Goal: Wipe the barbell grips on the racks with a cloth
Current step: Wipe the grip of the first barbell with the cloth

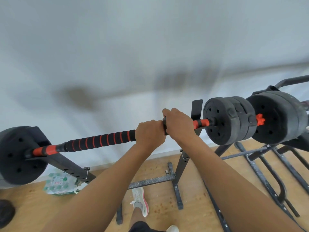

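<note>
On the rack, your hands [164,129] clamp the bar's [100,139] right end, possibly over a dark cloth [164,127]; unwiped grip runs left, nearer your left hand [149,133].

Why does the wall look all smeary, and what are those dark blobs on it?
In the head view, the wall is motion-blurred; the dark smears look like blurred shadows or marks; the hands, left hand and right hand, on the barbell stay fairly sharp; the wide lens bends edges.

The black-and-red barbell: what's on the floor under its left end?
A plastic-wrapped pack of green-capped bottles lies on the wooden floor there; the rack's leg hides part of it.
</note>
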Action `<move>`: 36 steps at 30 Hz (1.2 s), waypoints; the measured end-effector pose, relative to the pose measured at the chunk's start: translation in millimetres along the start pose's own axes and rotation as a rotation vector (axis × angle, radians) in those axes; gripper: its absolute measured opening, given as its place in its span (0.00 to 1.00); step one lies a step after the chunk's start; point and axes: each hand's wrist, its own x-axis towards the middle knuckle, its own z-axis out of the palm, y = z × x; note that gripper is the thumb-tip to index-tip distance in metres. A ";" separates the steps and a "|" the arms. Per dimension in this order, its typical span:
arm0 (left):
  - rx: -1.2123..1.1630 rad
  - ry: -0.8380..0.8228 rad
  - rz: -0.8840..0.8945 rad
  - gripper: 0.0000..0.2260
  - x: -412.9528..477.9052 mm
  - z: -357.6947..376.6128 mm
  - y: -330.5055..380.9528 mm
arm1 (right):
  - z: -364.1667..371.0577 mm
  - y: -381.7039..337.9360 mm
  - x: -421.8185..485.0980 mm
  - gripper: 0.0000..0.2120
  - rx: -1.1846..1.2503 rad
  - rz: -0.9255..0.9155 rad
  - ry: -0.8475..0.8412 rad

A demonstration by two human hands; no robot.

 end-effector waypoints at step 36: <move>-0.169 -0.450 -0.024 0.08 21.5 -21.8 -16.4 | 11.5 5.8 9.6 0.05 0.081 0.002 -0.028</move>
